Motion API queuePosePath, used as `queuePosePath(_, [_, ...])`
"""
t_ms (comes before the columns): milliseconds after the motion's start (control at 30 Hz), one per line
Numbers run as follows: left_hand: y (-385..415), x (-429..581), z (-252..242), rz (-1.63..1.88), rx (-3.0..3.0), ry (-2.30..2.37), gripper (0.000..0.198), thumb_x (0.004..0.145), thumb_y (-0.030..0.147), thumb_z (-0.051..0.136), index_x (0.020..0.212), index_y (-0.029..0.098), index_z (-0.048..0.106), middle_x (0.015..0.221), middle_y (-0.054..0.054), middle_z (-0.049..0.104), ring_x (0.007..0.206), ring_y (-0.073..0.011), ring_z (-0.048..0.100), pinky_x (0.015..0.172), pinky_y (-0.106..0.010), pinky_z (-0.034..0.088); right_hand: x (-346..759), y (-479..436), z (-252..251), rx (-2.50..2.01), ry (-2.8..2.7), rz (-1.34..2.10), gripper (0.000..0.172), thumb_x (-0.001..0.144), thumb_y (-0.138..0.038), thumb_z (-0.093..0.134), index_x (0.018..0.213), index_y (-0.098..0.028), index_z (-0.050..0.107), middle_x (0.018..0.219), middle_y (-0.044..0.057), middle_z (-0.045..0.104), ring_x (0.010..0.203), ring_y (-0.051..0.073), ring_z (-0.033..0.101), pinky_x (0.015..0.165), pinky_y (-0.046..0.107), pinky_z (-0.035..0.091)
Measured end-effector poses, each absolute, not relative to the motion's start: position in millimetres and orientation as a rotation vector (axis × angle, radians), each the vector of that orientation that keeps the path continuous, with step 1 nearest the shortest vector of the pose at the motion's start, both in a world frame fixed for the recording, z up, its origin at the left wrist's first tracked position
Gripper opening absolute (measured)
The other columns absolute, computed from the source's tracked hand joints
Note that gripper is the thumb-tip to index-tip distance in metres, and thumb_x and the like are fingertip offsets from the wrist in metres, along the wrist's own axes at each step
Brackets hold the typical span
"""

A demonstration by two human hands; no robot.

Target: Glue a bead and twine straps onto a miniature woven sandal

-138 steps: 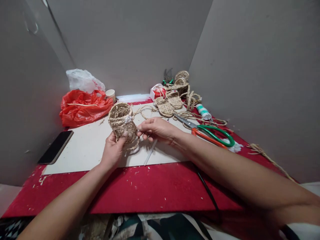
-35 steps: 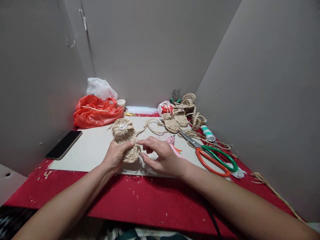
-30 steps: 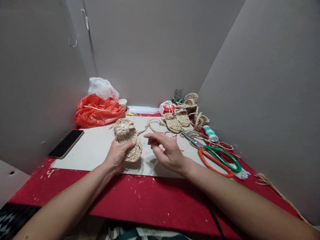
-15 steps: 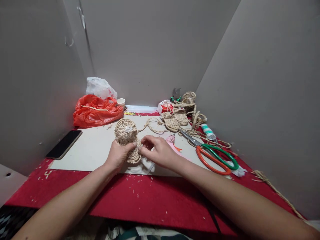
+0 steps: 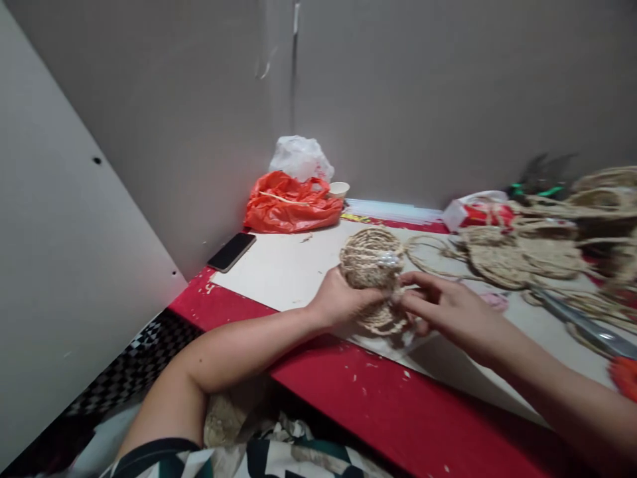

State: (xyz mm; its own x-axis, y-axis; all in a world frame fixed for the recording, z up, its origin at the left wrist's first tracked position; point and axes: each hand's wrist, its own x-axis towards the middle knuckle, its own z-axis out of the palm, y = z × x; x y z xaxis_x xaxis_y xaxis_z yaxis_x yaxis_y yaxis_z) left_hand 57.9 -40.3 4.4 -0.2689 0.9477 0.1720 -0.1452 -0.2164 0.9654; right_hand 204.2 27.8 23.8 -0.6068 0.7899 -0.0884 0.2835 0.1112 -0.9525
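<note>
A small woven straw slipper (image 5: 371, 255), with a strap and pearly beads on top, is held up over the white board. My left hand (image 5: 343, 299) grips its left side, the thumb lying across the middle. At the slipper's right edge, the fingertips of my right hand (image 5: 438, 302) are pinched close together; what they hold, if anything, is hidden. A cord (image 5: 423, 242) runs across the board behind. More woven straw slippers (image 5: 497, 255) lie to the right, beside large scissors (image 5: 587, 318) with an orange handle, cut by the frame edge.
A phone (image 5: 232, 252) lies at the board's (image 5: 279, 272) left corner. Behind are a red plastic bag (image 5: 293, 206), a white bag (image 5: 301, 159), a paper cup (image 5: 339, 190) and clear sticks (image 5: 393, 211). A red-and-white box (image 5: 478, 212) and green-handled pliers (image 5: 540, 186) stand right. Grey walls (image 5: 423, 99) enclose the table.
The camera view has swung left, so everything appears shifted right and the scissors are partly out of frame. Both hands stay at the slipper.
</note>
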Motion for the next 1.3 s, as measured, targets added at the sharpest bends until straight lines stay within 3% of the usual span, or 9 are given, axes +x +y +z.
queuePosePath(133, [-42, 57, 6, 1.595, 1.127, 1.091, 0.049, 0.057, 0.024, 0.077, 0.103, 0.009, 0.069, 0.103, -0.013, 0.07, 0.091, -0.0247, 0.064, 0.089, -0.039, 0.049, 205, 32, 23, -1.082, -1.814, 1.715, 0.028, 0.06, -0.028, 0.069, 0.084, -0.025, 0.054, 0.051, -0.001, 0.054, 0.038, 0.013, 0.048, 0.038, 0.028, 0.04])
queuePosePath(267, [-45, 61, 10, 1.536, 1.096, 1.069, 0.046, 0.058, 0.025, 0.078, 0.101, 0.01, 0.07, 0.097, -0.01, 0.072, 0.087, -0.0228, 0.066, 0.088, -0.037, 0.049, 208, 32, 26, -0.967, -1.71, 1.987, 0.028, 0.061, -0.025, 0.066, 0.084, -0.024, 0.051, 0.041, -0.011, 0.035, 0.037, 0.012, 0.049, 0.036, 0.021, 0.041])
queuePosePath(400, [-42, 62, 13, 1.435, 1.076, 0.978, 0.04, 0.067, 0.025, 0.075, 0.104, 0.01, 0.069, 0.093, -0.011, 0.073, 0.083, -0.0223, 0.067, 0.086, -0.037, 0.049, 209, 40, 29, -0.922, -1.734, 2.064, 0.027, 0.059, -0.024, 0.06, 0.084, -0.021, 0.049, 0.045, -0.008, 0.048, 0.04, 0.01, 0.056, 0.035, 0.016, 0.042])
queuePosePath(633, [-37, 61, 20, 1.476, 0.849, 1.059, 0.038, 0.06, 0.018, 0.079, 0.096, 0.013, 0.07, 0.086, -0.007, 0.074, 0.073, -0.0185, 0.067, 0.075, -0.031, 0.051, 224, 52, 42, -0.779, -1.78, 2.196, 0.035, 0.071, -0.032, 0.066, 0.1, -0.022, 0.049, 0.066, -0.002, 0.065, 0.049, 0.012, 0.064, 0.036, 0.016, 0.044])
queuePosePath(833, [-35, 54, 24, 1.527, 0.673, 1.1, 0.038, 0.054, 0.015, 0.079, 0.089, 0.009, 0.069, 0.073, -0.005, 0.072, 0.06, -0.0159, 0.063, 0.063, -0.028, 0.05, 225, 50, 48, -0.885, -1.965, 1.672, 0.032, 0.075, -0.03, 0.065, 0.103, -0.02, 0.054, 0.071, 0.001, 0.065, 0.052, 0.012, 0.06, 0.042, 0.019, 0.042])
queuePosePath(1033, [-35, 53, 25, 1.542, 0.657, 1.078, 0.035, 0.054, 0.014, 0.079, 0.087, 0.009, 0.07, 0.077, -0.006, 0.073, 0.065, -0.0166, 0.065, 0.064, -0.027, 0.051, 221, 27, 34, -0.62, -2.25, 0.809, 0.026, 0.076, -0.021, 0.061, 0.1, -0.022, 0.052, 0.073, -0.002, 0.061, 0.061, 0.012, 0.055, 0.06, 0.026, 0.044])
queuePosePath(1100, [-35, 52, 23, 1.545, 0.665, 1.074, 0.034, 0.055, 0.014, 0.079, 0.087, 0.008, 0.069, 0.077, -0.006, 0.072, 0.065, -0.0166, 0.065, 0.065, -0.027, 0.051, 220, 20, 32, -0.602, -2.277, 0.766, 0.029, 0.077, -0.022, 0.06, 0.104, -0.022, 0.049, 0.076, -0.002, 0.061, 0.061, 0.012, 0.055, 0.059, 0.026, 0.043])
queuePosePath(1300, [-31, 50, 19, 1.568, 0.693, 1.057, 0.034, 0.06, 0.015, 0.076, 0.093, 0.01, 0.068, 0.081, -0.006, 0.073, 0.066, -0.016, 0.066, 0.065, -0.026, 0.052, 211, 15, 33, -0.797, -2.127, 1.174, 0.045, 0.077, -0.024, 0.062, 0.118, -0.019, 0.043, 0.078, -0.002, 0.061, 0.06, 0.011, 0.056, 0.06, 0.025, 0.045])
